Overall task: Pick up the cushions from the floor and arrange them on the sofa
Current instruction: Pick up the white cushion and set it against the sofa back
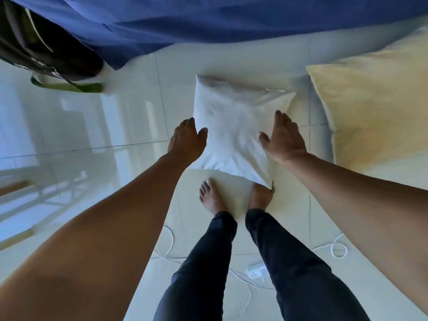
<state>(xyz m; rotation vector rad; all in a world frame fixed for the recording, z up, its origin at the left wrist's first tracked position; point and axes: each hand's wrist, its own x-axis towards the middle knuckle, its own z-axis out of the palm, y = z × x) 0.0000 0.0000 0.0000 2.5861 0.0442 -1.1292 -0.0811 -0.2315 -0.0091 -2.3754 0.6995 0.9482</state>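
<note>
A white cushion (231, 126) hangs just above the tiled floor in front of my bare feet, its lower corner covering the toes of one foot. My left hand (185, 140) grips its left edge, thumb on the front. My right hand (284, 140) presses flat against its right edge, fingers stretched out. A large pale yellow cushion (370, 107) lies on the floor to the right. A greyish-white cushion (310, 107) lies partly hidden between the two. The sofa, under a blue cover (208, 24), runs across the top of the view.
A black bag with green straps (34, 47) sits at the top left beside the blue cover. White cables (335, 249) and a white power strip (254, 273) lie on the glossy tiles behind my feet. Wooden furniture legs (14, 186) show at the left edge.
</note>
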